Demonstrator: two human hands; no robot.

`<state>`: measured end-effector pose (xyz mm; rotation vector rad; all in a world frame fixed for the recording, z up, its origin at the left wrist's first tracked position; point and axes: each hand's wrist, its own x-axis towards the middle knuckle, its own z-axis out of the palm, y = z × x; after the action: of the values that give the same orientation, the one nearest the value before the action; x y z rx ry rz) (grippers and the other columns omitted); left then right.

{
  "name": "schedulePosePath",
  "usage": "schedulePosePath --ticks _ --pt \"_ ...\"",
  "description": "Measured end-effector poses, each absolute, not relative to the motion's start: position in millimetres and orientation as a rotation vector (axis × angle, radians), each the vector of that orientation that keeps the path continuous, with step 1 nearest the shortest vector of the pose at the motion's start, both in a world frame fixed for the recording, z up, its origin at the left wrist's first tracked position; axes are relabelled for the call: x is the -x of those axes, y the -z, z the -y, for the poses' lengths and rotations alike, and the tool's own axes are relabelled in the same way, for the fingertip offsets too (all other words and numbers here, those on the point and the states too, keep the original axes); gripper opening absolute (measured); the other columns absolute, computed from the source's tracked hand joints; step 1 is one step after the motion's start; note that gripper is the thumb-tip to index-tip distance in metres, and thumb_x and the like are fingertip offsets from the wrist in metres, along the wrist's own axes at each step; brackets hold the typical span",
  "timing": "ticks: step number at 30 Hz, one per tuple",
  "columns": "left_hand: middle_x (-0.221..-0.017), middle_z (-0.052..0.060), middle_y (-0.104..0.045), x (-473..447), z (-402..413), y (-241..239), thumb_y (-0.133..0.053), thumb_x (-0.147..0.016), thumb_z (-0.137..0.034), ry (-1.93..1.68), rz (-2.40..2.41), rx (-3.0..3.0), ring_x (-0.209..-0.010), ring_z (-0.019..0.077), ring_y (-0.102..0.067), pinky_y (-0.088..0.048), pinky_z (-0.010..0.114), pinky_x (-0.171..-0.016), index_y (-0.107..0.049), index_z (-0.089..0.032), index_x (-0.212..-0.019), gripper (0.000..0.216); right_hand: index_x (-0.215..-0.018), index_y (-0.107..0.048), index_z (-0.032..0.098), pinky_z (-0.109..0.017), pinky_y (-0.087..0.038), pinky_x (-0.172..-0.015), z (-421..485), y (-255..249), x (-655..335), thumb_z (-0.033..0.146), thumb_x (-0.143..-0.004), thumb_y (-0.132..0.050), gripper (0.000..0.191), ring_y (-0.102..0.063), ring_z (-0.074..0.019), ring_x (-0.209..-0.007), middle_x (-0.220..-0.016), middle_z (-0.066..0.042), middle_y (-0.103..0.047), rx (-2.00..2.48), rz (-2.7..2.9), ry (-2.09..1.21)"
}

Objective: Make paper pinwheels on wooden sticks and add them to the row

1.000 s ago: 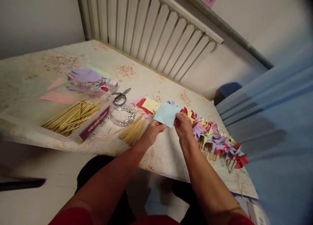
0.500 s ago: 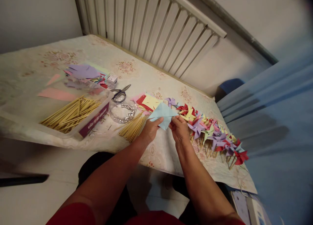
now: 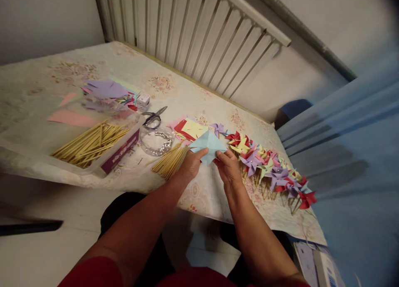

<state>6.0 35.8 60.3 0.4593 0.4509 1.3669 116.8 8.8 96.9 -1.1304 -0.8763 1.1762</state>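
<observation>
Pinched by the left hand [image 3: 191, 165] and right hand [image 3: 227, 165], the blue paper [image 3: 209, 142] shows in the head view above the table [image 3: 181, 106], folded but stickless. Pinwheels [image 3: 252, 161] beside it look finished; paper squares [image 3: 195, 130] and sticks [image 3: 166, 164] lie loose. Pale characters on the purple label [image 3: 120, 154] are too small to read.

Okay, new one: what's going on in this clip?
Someone's left hand and right hand are holding a creased piece of light blue paper above the table. Colorful pinwheels lie in a long cluster to the right. On the left are loose sticks, scissors and a plastic box containing more sticks.
</observation>
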Motion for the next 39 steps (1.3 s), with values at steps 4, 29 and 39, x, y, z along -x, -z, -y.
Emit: schedulePosePath --ticks 4,29,39 --pt "-0.096 0.009 -0.074 -5.9 -35.8 -57.3 -0.078 -0.065 -0.027 -1.353 -0.429 -0.498 -0.091 0.0259 -0.069 -0.051 0.039 -0.087 -0.071 -0.011 -0.098 0.038 -0.082 -0.066 0.021 -0.026 -0.054 -0.065 -8.1 -101.3 -117.6 0.032 -0.063 -0.079 0.026 -0.06 -0.0119 -0.065 -0.075 0.002 -0.067 1.136 0.845 -1.163" --pt "-0.09 0.009 -0.074 -6.8 -37.7 -51.5 -0.081 -0.064 -0.032 -1.298 -0.512 -0.537 -0.082 0.024 -0.069 -0.051 0.038 -0.082 -0.069 -0.011 -0.097 0.041 -0.069 -0.063 0.018 -0.021 -0.048 -0.052 -5.1 -97.2 -123.3 0.037 -0.061 -0.08 0.027 -0.053 -0.0089 -0.054 -0.06 0.006 -0.059 1.287 0.821 -1.103" --pt "-0.09 0.008 -0.073 -7.0 -40.8 -45.1 -0.079 -0.066 -0.031 -1.306 -0.556 -0.564 -0.079 0.0218 -0.068 -0.051 0.035 -0.079 -0.068 -0.011 -0.1 0.041 -0.077 -0.065 0.018 -0.023 -0.055 -0.051 -6.6 -91.7 -132.3 0.045 -0.066 -0.081 0.033 -0.06 -0.0111 -0.056 -0.064 0.003 -0.065 1.154 0.723 -1.195"
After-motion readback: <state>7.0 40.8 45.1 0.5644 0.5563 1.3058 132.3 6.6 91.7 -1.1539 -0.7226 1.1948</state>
